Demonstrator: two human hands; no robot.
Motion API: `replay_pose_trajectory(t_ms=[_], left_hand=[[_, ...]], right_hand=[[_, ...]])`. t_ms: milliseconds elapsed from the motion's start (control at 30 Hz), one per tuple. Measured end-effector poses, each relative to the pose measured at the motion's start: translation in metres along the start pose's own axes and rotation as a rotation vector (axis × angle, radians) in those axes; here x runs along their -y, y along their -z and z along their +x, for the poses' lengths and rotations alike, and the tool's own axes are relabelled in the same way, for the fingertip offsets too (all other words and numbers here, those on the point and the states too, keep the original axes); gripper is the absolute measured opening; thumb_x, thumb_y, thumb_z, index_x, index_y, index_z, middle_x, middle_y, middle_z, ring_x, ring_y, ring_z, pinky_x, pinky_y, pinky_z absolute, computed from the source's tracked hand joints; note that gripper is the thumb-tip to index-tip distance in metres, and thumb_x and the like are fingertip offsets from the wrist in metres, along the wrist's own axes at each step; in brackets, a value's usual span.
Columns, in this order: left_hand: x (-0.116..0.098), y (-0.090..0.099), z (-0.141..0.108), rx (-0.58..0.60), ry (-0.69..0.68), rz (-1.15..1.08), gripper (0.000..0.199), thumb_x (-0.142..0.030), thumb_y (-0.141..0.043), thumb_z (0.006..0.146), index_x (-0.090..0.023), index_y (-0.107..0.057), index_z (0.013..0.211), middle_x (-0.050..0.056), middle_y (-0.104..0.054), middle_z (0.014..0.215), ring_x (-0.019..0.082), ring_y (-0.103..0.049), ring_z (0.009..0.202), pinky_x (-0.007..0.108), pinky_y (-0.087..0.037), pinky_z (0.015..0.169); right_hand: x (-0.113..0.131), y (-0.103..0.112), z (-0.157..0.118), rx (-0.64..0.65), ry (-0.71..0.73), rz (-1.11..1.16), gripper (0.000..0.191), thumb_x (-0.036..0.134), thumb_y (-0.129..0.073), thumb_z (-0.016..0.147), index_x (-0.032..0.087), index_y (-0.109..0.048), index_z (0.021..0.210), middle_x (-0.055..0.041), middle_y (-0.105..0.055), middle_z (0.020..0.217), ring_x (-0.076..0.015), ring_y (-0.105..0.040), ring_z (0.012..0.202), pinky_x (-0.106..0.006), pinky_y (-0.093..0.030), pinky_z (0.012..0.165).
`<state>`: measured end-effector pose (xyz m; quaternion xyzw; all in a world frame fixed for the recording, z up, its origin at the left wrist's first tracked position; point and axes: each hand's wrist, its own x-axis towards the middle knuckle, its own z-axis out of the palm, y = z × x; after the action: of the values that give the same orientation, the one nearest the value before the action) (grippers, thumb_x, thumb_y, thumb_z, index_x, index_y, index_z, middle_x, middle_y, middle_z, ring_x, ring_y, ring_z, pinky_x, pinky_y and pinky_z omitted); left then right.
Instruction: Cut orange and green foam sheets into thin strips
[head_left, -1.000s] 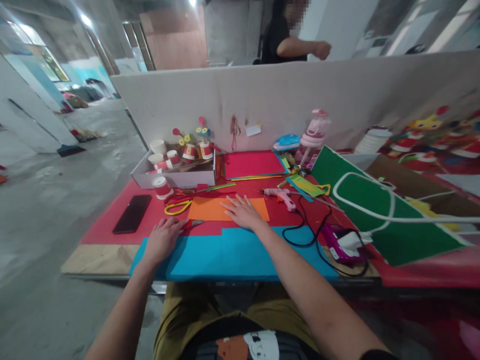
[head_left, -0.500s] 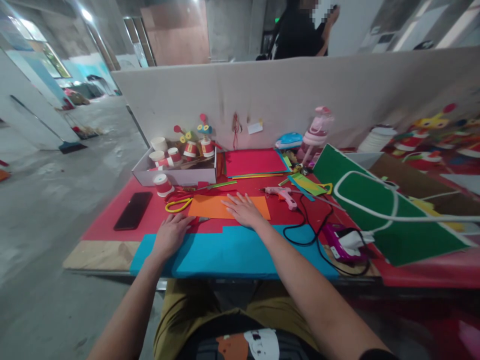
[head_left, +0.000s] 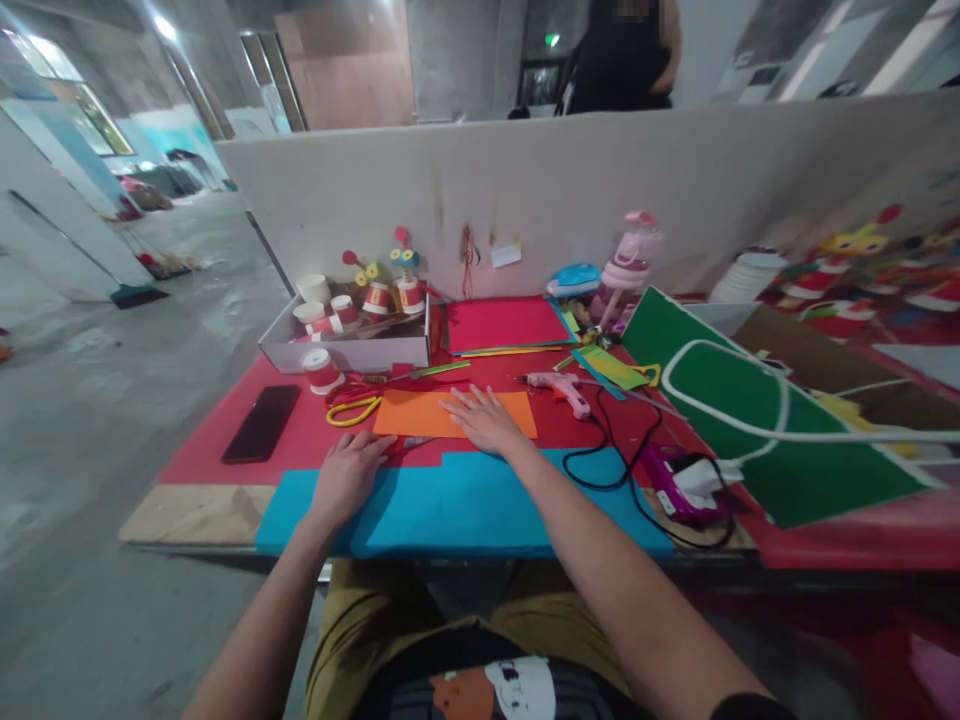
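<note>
A sheet of orange paper (head_left: 412, 412) lies flat on the red-covered table. My right hand (head_left: 486, 420) rests on its middle, fingers stretched and spread, pressing from above. At the lower left corner of the sheet, my left hand (head_left: 351, 475) lies low with its fingers bent together. From its fingertips a thin grey pointed tool (head_left: 417, 441) sticks out along the paper's near edge; its kind is unclear, and most of it is hidden. Yellow-handled scissors (head_left: 352, 411) lie just beyond my left hand. Blue sheeting (head_left: 457, 505) covers the table's front, under my wrists.
A phone (head_left: 261, 424) lies left; a paper cup (head_left: 321, 370) stands before a white box (head_left: 352, 354) of cup figures. A pink glue gun (head_left: 561, 390) and its black cord lie right, near a purple power strip (head_left: 679, 485) and green board (head_left: 735, 420). A person stands behind the partition.
My left hand and the grey tool have shifted slightly right along the orange paper's near edge. My right hand stays in place on the sheet. The view has turned a little.
</note>
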<state>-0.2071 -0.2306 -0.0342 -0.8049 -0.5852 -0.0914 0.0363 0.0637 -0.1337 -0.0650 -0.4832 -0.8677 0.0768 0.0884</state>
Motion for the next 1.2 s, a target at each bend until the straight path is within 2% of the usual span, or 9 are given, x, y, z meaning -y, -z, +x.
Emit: replay_pose_trajectory(t_ms=[233, 433, 567, 667, 733, 900, 1200], left_hand=[[-0.013, 0.004, 0.005, 0.029, -0.002, -0.002, 0.041, -0.026, -0.039, 0.099, -0.025, -0.06, 0.134, 0.009, -0.063, 0.119, 0.026, -0.054, 0.105, 0.038, -0.046, 0.09], [-0.015, 0.004, 0.003, 0.025, 0.011, -0.008, 0.041, -0.026, -0.04, 0.099, -0.025, -0.06, 0.134, 0.009, -0.064, 0.118, 0.026, -0.054, 0.104, 0.038, -0.045, 0.089], [-0.015, 0.003, 0.003, 0.01, 0.007, -0.007, 0.041, -0.025, -0.039, 0.099, -0.026, -0.06, 0.134, 0.01, -0.064, 0.118, 0.026, -0.054, 0.104, 0.039, -0.045, 0.089], [-0.015, 0.002, 0.004, 0.016, 0.019, 0.02, 0.041, -0.027, -0.039, 0.098, -0.027, -0.06, 0.134, 0.01, -0.064, 0.119, 0.028, -0.053, 0.105, 0.04, -0.044, 0.084], [-0.017, 0.001, 0.004, 0.016, 0.026, 0.025, 0.041, -0.028, -0.039, 0.098, -0.028, -0.06, 0.134, 0.01, -0.064, 0.119, 0.029, -0.052, 0.105, 0.04, -0.044, 0.082], [-0.022, -0.003, 0.004, -0.006, 0.029, 0.048, 0.042, -0.028, -0.039, 0.099, -0.029, -0.061, 0.134, 0.011, -0.064, 0.117, 0.028, -0.051, 0.104, 0.041, -0.042, 0.083], [-0.029, -0.001, 0.006, -0.006, -0.004, 0.097, 0.042, -0.029, -0.038, 0.099, -0.029, -0.06, 0.134, 0.01, -0.064, 0.118, 0.028, -0.052, 0.105, 0.039, -0.041, 0.082]], right_hand=[[-0.001, -0.001, 0.0, 0.001, -0.004, 0.008, 0.05, 0.049, -0.023, 0.104, 0.041, -0.035, 0.152, 0.0037, -0.026, 0.163, -0.0315, -0.018, 0.151, -0.056, -0.011, 0.122], [-0.001, 0.003, 0.002, 0.031, -0.01, 0.027, 0.05, 0.049, -0.025, 0.104, 0.041, -0.035, 0.152, 0.0027, -0.024, 0.163, -0.0314, -0.017, 0.151, -0.056, -0.01, 0.122], [-0.027, 0.017, -0.002, 0.094, 0.022, 0.066, 0.05, 0.05, -0.026, 0.103, 0.038, -0.038, 0.151, 0.002, -0.027, 0.163, -0.0315, -0.016, 0.151, -0.058, -0.012, 0.121], [-0.049, 0.022, -0.011, 0.076, 0.04, 0.059, 0.049, 0.049, -0.027, 0.103, 0.038, -0.042, 0.149, 0.003, -0.028, 0.162, -0.0311, -0.016, 0.151, -0.057, -0.013, 0.121], [-0.054, 0.02, -0.016, 0.067, 0.028, 0.031, 0.049, 0.048, -0.027, 0.103, 0.038, -0.042, 0.149, 0.0029, -0.027, 0.162, -0.031, -0.016, 0.151, -0.057, -0.014, 0.121], [-0.043, 0.011, -0.019, 0.048, 0.002, -0.018, 0.048, 0.046, -0.025, 0.104, 0.041, -0.038, 0.15, 0.0041, -0.026, 0.163, -0.0304, -0.018, 0.151, -0.056, -0.014, 0.121], [-0.038, 0.016, -0.019, 0.061, -0.01, -0.013, 0.048, 0.044, -0.026, 0.104, 0.039, -0.039, 0.15, 0.0036, -0.027, 0.163, -0.0297, -0.017, 0.151, -0.054, -0.013, 0.122]])
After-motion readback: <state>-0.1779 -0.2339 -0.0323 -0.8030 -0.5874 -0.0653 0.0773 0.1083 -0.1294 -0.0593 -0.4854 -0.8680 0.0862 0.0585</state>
